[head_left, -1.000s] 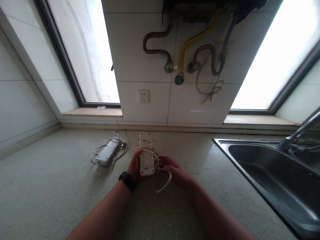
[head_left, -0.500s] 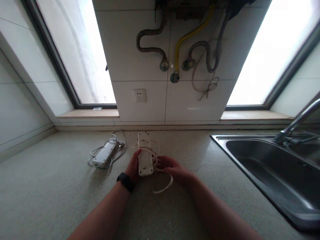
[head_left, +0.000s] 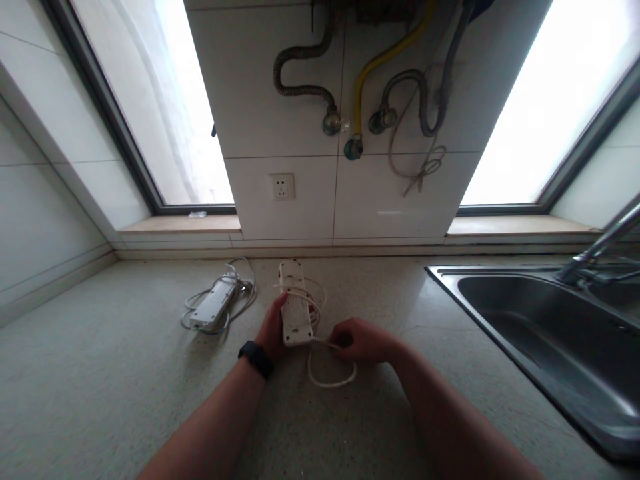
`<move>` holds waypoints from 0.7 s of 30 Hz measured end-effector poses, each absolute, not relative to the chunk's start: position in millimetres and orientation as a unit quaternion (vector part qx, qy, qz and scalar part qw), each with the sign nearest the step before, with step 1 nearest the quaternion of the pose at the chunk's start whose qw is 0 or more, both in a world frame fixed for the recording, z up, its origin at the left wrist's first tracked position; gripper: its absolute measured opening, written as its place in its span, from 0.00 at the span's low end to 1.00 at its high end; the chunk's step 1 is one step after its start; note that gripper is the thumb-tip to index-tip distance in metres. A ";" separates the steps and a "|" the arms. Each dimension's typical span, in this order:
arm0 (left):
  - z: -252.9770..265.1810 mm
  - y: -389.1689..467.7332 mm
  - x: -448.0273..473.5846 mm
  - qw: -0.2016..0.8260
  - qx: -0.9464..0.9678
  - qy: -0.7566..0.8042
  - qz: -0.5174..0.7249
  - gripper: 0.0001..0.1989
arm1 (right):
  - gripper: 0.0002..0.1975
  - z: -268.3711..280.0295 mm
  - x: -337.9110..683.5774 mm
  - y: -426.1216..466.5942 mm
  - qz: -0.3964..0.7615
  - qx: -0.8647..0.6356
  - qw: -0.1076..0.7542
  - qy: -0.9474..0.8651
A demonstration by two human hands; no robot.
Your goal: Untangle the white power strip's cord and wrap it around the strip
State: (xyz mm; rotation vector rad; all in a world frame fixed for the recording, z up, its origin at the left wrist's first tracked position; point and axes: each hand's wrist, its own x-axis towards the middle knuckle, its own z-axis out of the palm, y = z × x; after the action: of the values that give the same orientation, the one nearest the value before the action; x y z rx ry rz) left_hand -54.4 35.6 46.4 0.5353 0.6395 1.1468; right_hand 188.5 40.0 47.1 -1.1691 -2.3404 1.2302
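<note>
My left hand (head_left: 273, 329), below a dark wristband, grips a white power strip (head_left: 297, 319) by its left side. The strip is tilted up over the counter with its screwed underside facing me. Its white power cord (head_left: 333, 385) wraps across the strip and hangs in a loop at its lower right. My right hand (head_left: 361, 340) is closed on a stretch of this cord just right of the strip; the fingertips are partly hidden. A second white power strip (head_left: 216, 301) lies on the counter to the left, its cord loosely coiled around it.
A steel sink (head_left: 500, 327) with a faucet (head_left: 600, 247) is set into the speckled counter (head_left: 125, 373) on the right. The tiled back wall carries a socket (head_left: 283, 187), hoses and valves. Windows stand on both sides.
My right hand has moved slightly right from the strip's side and closed its fingers on the cord. The left hand keeps its hold. The view has shifted a little.
</note>
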 end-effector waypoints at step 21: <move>51.3 42.9 -68.9 0.704 0.213 0.208 0.645 0.21 | 0.23 31.4 212.0 75.0 0.502 -0.430 0.600 -0.451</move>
State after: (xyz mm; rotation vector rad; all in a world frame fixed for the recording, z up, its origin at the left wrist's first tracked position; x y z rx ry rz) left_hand -68.9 42.9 51.3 0.4728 0.4631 1.4336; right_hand 212.0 75.0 31.4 -0.9981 -1.0464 1.1629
